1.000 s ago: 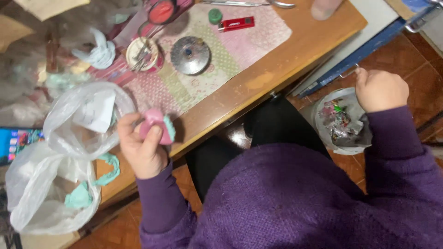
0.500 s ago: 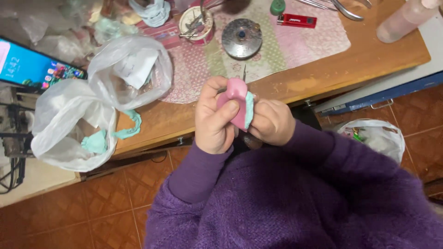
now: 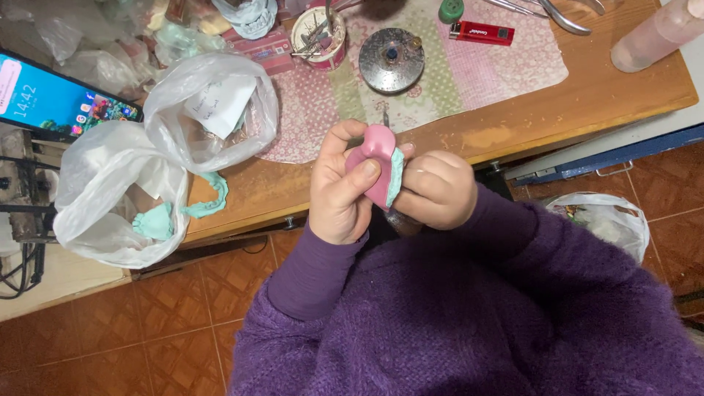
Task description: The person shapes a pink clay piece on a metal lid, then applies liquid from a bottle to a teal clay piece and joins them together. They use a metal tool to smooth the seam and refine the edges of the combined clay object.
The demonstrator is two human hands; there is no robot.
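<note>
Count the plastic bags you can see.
3: one bag on the desk, one bag hanging off its left edge, one bag on the floor at right. Others may be hidden.

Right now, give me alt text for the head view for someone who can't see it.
Both hands, left hand and right hand, hold a pink-and-green moulded piece at the edge of a cluttered wooden table. White plastic bags, a phone and a red lighter lie on it.
</note>
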